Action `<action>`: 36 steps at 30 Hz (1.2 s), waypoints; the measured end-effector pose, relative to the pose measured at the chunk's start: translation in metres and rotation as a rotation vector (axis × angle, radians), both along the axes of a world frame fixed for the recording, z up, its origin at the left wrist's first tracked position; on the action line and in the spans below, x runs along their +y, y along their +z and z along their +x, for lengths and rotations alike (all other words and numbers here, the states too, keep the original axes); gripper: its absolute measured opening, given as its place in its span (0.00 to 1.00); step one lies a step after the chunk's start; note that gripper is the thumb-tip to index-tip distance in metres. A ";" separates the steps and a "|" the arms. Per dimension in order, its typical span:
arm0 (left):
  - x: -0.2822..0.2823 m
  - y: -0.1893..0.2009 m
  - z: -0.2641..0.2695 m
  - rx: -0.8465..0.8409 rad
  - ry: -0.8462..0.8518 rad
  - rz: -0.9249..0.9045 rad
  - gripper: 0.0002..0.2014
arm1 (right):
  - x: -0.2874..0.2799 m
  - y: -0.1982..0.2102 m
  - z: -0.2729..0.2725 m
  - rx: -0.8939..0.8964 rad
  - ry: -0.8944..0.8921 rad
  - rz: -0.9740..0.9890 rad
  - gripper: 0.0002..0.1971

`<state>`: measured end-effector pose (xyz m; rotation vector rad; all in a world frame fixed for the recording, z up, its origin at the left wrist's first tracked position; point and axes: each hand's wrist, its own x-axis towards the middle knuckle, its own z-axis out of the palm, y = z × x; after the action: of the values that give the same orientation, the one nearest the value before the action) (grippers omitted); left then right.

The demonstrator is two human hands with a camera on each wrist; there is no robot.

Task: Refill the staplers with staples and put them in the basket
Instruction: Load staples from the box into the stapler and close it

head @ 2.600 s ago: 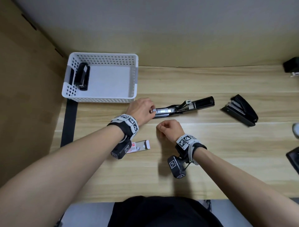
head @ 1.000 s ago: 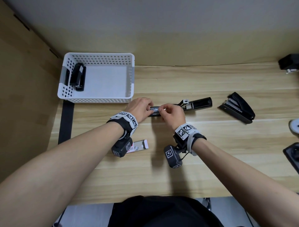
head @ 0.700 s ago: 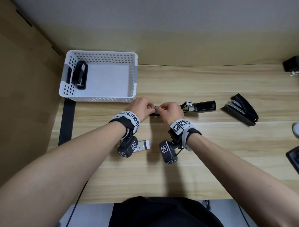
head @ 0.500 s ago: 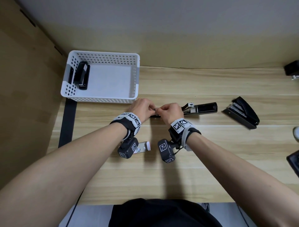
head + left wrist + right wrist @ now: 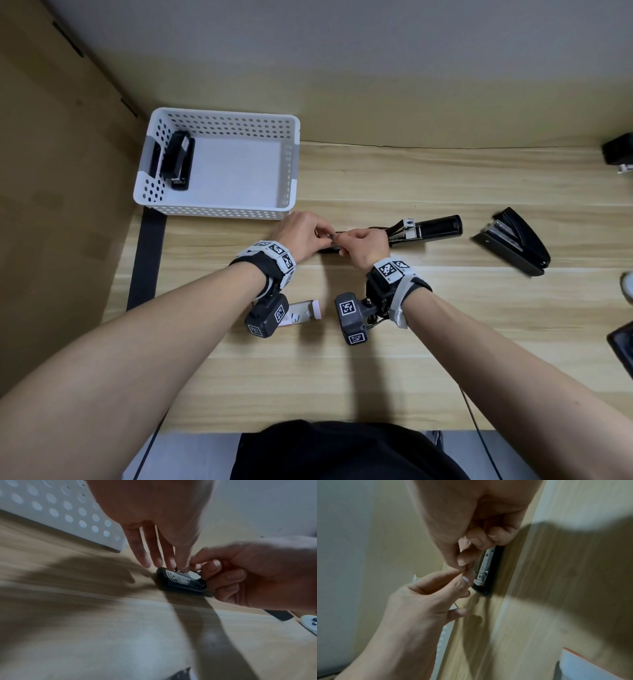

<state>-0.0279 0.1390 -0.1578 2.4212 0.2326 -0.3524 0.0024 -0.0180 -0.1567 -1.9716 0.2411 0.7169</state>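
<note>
A: Where's the stapler being refilled?

B: The opened stapler (image 5: 416,233) lies flat on the table (image 5: 376,359), just near of the basket (image 5: 219,212), long axis running left to right – lid thrown out to the right, staple channel at the left end.

A: And the hands?

B: Both meet at that left end. The left hand (image 5: 301,230) pinches something small between thumb and forefinger right over the channel, other fingers reaching down beside it; it is too small to say whether it's a strip of staples. The right hand (image 5: 364,247) is curled, its forefinger and thumb tip to tip with the left's, its lower fingers against the stapler's near side.

A: So which way must the load go?

B: Along the channel, I'd judge – left to right, so the pinch has to line up with that axis. The left hand sits nearer the open end.

A: Progress?

B: 1 stapler (image 5: 178,160) is already in the basket; 1 more (image 5: 512,245) waits to the right
</note>
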 end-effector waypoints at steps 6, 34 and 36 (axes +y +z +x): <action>0.001 0.002 -0.002 -0.003 -0.026 -0.042 0.06 | -0.004 -0.002 -0.004 0.019 -0.052 0.065 0.11; 0.000 0.010 -0.005 -0.082 -0.124 0.141 0.03 | -0.025 -0.005 -0.013 0.044 -0.059 0.252 0.10; 0.000 0.008 -0.006 -0.083 -0.133 0.143 0.04 | -0.028 -0.009 -0.015 0.035 -0.043 0.241 0.10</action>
<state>-0.0344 0.1390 -0.1496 2.5930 0.0619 -0.3023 -0.0130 -0.0457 -0.1659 -1.7213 0.2076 0.7180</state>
